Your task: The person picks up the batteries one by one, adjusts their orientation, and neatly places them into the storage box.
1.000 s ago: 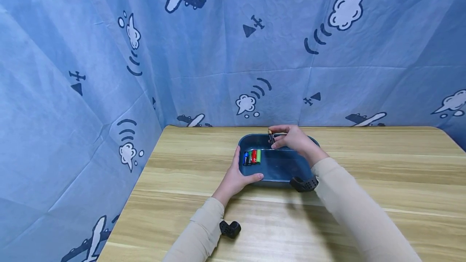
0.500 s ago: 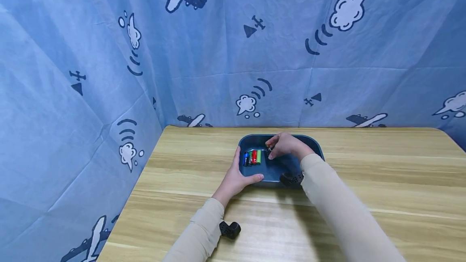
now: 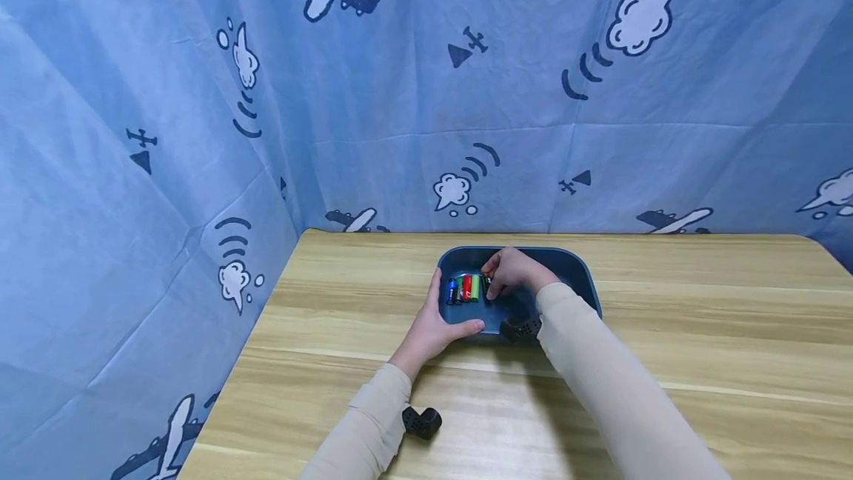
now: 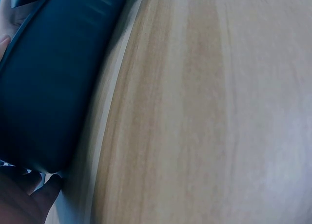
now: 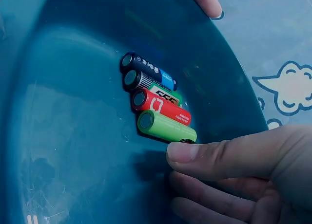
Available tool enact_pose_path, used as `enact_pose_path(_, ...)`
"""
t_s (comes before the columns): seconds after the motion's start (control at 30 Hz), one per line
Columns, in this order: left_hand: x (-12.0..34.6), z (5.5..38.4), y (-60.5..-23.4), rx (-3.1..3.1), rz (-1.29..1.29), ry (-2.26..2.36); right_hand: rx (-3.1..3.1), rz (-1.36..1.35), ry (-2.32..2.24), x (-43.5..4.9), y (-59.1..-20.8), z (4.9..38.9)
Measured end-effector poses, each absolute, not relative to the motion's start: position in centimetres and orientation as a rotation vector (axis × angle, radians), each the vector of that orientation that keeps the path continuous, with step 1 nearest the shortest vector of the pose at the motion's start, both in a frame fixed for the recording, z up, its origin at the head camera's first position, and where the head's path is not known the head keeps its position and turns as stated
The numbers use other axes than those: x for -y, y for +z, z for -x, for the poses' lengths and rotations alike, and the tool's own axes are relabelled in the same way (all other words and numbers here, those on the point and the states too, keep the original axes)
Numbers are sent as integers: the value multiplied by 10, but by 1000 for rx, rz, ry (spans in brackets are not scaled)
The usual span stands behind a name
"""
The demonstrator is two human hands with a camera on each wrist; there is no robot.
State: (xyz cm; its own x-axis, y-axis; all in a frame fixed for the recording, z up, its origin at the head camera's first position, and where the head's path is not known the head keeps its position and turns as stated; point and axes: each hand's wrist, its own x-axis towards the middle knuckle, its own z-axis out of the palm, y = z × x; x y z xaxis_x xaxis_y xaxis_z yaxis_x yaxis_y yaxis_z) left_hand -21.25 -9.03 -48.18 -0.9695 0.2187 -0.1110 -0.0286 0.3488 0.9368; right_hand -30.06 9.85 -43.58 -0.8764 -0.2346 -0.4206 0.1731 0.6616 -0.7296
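Observation:
A dark blue plastic basin [image 3: 460,315] stands on the table. My left hand [image 3: 426,328] holds its near-left corner, thumb over the near rim and fingers along the left wall. Inside, several batteries lie in a row: a blue and black one [image 5: 148,70], a green, white and black one [image 5: 155,88], a red one [image 5: 162,108] and a light green one [image 5: 166,126]. My right hand [image 3: 522,271] pinches a dark battery [image 3: 487,286] just right of the light green one. In the right wrist view, my thumb and fingers hide most of that battery.
The wooden table [image 3: 700,317] extends to both sides of the basin. A blue patterned curtain [image 3: 506,95] hangs behind it and on the left. A black strapped device [image 3: 421,422] sits at my left wrist, another [image 3: 520,330] at my right.
My right hand has brought the dark battery from above the basin's far side down and left, beside the row. The left hand stays at the corner.

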Motion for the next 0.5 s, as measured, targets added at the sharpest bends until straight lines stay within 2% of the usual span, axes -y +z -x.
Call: enact_pose_path(0.5,90,213,-483,-2399,-170,1667,-2482,144,-1011,-97,-439,297)
